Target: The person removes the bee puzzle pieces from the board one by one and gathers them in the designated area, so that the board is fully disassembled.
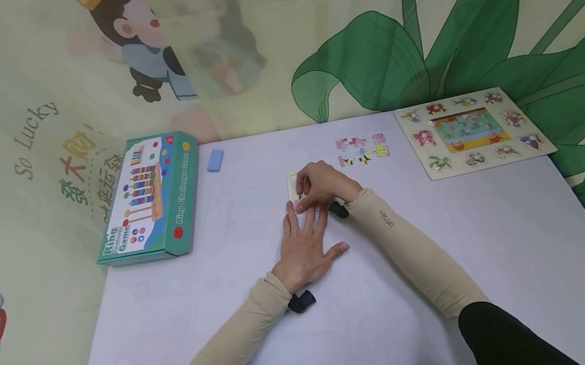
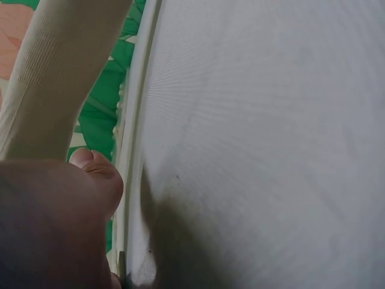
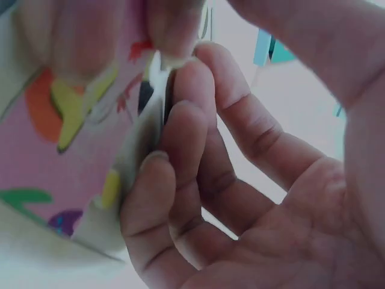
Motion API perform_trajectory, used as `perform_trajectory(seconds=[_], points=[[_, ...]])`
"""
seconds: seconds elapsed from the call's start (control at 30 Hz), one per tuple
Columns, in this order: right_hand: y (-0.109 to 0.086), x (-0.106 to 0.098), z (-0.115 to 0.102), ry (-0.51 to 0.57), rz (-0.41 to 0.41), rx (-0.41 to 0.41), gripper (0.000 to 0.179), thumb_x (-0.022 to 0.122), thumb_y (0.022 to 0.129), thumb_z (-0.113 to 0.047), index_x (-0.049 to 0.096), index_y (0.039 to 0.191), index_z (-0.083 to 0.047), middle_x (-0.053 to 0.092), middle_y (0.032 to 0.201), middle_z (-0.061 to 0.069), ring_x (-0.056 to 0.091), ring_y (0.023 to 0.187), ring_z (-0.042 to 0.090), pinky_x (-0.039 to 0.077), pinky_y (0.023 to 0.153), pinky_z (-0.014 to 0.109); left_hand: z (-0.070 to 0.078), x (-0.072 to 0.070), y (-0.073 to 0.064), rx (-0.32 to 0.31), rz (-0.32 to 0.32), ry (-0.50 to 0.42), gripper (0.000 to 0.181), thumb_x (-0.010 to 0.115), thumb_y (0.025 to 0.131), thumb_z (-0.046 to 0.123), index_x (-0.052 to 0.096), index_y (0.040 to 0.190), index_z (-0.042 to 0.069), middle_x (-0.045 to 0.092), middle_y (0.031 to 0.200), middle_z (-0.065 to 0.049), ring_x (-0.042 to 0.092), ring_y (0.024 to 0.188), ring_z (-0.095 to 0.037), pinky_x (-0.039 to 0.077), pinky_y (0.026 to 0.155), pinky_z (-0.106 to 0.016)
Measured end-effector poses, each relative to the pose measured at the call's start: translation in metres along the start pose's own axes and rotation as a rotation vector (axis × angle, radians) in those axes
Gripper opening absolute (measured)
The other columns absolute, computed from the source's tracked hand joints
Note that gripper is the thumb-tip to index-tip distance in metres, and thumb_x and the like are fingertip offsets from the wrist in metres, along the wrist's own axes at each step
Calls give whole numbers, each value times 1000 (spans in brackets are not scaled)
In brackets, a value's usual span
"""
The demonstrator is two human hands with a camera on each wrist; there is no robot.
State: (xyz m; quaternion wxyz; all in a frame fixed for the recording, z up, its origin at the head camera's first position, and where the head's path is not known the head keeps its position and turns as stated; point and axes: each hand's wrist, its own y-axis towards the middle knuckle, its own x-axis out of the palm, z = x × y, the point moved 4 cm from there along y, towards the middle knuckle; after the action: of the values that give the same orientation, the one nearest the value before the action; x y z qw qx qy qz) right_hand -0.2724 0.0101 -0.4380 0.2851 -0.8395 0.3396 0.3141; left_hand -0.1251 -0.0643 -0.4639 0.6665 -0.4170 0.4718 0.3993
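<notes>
A small light-framed puzzle board (image 1: 291, 183) lies mid-table, mostly hidden under both hands. My left hand (image 1: 303, 247) lies palm down with fingers spread straight, its fingertips resting on the board's near edge. My right hand (image 1: 323, 183) reaches over from the right with thumb and fingers curled, pinching a puzzle piece at the board; the piece is largely hidden. In the right wrist view, my right fingers (image 3: 183, 138) are at the edge of the pink puzzle picture (image 3: 36, 138), which has green, yellow and purple shapes.
Several loose puzzle pieces (image 1: 364, 149) lie beyond my right hand. A large animal puzzle board (image 1: 417, 164) sits at the back right. A green Ring Challenge Game box (image 1: 182, 197) stands at the left, with a small blue block (image 1: 216, 160) beside it.
</notes>
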Motion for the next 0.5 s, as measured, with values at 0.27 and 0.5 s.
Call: perform_trajectory(seconds=[0.27, 0.5], points=[[-1, 2, -1, 36, -3, -13, 29, 94, 82, -21, 71, 95, -9, 69, 87, 5, 61, 80, 18, 49, 72, 29, 2, -1, -1, 0, -11, 28, 96, 43, 102, 74, 13, 172, 15, 8, 180, -12, -2, 159, -59, 18, 129, -63], [0, 0, 5, 145, 50, -113, 21, 84, 93, -16, 67, 104, -9, 71, 91, 6, 65, 83, 19, 52, 78, 32, 1, -1, 0, -11, -7, 49, 97, 43, 101, 76, 14, 172, 16, 7, 180, -11, 1, 159, -61, 19, 129, -62]])
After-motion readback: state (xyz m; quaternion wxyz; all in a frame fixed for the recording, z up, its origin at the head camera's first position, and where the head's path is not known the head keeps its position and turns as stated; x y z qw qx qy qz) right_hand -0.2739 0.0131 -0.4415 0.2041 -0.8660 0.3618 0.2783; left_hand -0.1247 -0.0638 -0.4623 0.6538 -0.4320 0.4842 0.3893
